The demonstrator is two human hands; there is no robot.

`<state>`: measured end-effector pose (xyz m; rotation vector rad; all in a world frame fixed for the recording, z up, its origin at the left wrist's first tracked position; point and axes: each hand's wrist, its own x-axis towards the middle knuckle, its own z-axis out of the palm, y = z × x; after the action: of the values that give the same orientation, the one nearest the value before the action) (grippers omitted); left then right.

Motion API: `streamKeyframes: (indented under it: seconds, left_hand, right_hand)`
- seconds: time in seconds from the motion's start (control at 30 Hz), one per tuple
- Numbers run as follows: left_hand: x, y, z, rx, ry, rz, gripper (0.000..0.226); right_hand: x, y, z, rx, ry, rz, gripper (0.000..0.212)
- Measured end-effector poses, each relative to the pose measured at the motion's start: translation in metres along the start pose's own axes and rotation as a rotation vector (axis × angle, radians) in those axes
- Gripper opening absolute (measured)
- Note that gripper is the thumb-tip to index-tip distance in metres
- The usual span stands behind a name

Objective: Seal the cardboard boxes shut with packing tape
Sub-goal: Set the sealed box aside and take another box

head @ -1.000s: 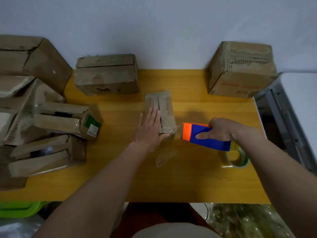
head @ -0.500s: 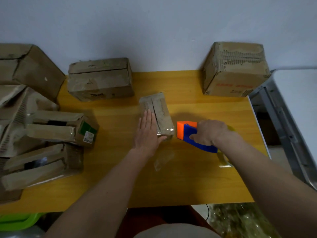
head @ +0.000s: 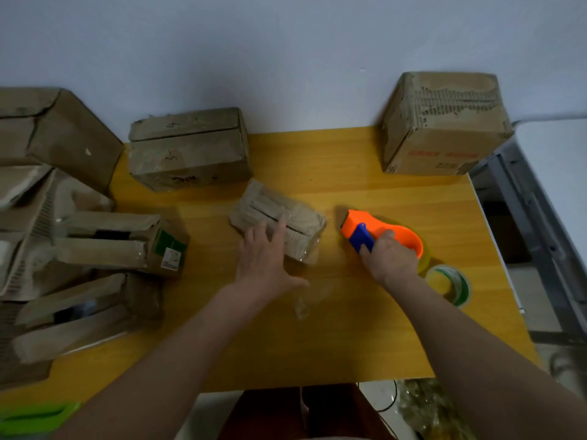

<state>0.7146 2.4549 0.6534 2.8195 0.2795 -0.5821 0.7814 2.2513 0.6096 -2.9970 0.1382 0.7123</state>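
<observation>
The right hand (head: pixel 392 260) has its grip clenched round the tape dispenser (head: pixel 381 233), an orange body with a blue part, which sits on the counter (head: pixel 365 328) just right of the small box (head: pixel 279 223). The left hand (head: pixel 265 257) lies flat with straight, spread fingers pressing on the near part of the small box, its thumb stretched out over the counter toward the dispenser. The small box lies askew near the counter's middle, with a dark slit running along its top and clear tape glinting at its near right corner. A crumpled scrap of clear tape (head: pixel 306 301) lies on the counter just nearer than the small box. A tape roll (head: pixel 451 285) with a green core rests flat, to the right of the small box and just beyond the right wrist. Behind the small box, to its left, stands a closed box (head: pixel 190 150) against the wall (head: pixel 286 58). Far right of the small box, at the counter's back corner, stands a large box (head: pixel 444 125) with red print on its front. Left of the small box lies a heap of boxes (head: pixel 63 242), some with flaps ajar, one carrying a green label.
</observation>
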Motion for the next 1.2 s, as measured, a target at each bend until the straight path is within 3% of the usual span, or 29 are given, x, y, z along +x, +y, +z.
streamKeyframes:
  seconds: [0.17, 0.3, 0.33, 0.5, 0.57, 0.63, 0.73, 0.8, 0.9, 1.03, 1.1, 1.17, 1.2]
  left_hand:
    - [0.048, -0.025, -0.021, 0.371, -0.015, 0.264, 0.137]
    - [0.075, -0.031, -0.024, 0.436, -0.043, 0.344, 0.126]
    - [0.076, -0.030, -0.021, 0.436, -0.022, 0.341, 0.124]
    - [0.062, -0.033, 0.000, 0.380, 0.073, 0.239, 0.123]
    - [0.058, -0.037, 0.006, 0.371, 0.094, 0.213, 0.123]
    - [0.055, -0.040, 0.013, 0.378, 0.120, 0.194, 0.124]
    - [0.054, -0.043, 0.022, 0.325, 0.173, 0.162, 0.126]
    - [0.053, -0.044, 0.025, 0.290, 0.194, 0.157, 0.125]
    - [0.052, -0.046, 0.028, 0.242, 0.215, 0.160, 0.124]
    - [0.052, -0.058, 0.024, 0.210, 0.209, 0.159, 0.127]
    - [0.051, -0.064, 0.023, 0.214, 0.195, 0.199, 0.128]
    - [0.049, -0.068, 0.022, 0.227, 0.202, 0.235, 0.128]
    - [0.048, -0.069, 0.022, 0.233, 0.210, 0.247, 0.128]
  right_hand:
    - [0.004, -0.001, 0.020, 0.174, -0.004, 0.041, 0.051]
    - [-0.019, -0.026, 0.007, 0.584, 0.397, -0.112, 0.040]
    - [-0.025, -0.039, 0.007, 0.676, 0.424, -0.171, 0.041]
    - [-0.027, -0.096, 0.026, 0.694, 0.077, -0.349, 0.056]
    - [-0.024, -0.103, 0.032, 0.659, 0.051, -0.296, 0.057]
    - [-0.019, -0.105, 0.035, 0.798, 0.102, -0.230, 0.052]
    - [-0.013, -0.113, 0.042, 1.271, 0.159, -0.182, 0.035]
    - [-0.014, -0.125, 0.048, 1.602, 0.162, -0.006, 0.026]
    - [-0.020, -0.140, 0.046, 1.854, 0.131, 0.251, 0.036]
    - [-0.020, -0.122, 0.038, 1.425, -0.099, 0.117, 0.056]
    - [-0.015, -0.106, 0.044, 1.211, 0.065, -0.021, 0.049]
    - [-0.015, -0.100, 0.040, 1.165, 0.270, -0.234, 0.039]
    - [-0.012, -0.101, 0.038, 1.162, 0.289, -0.315, 0.036]
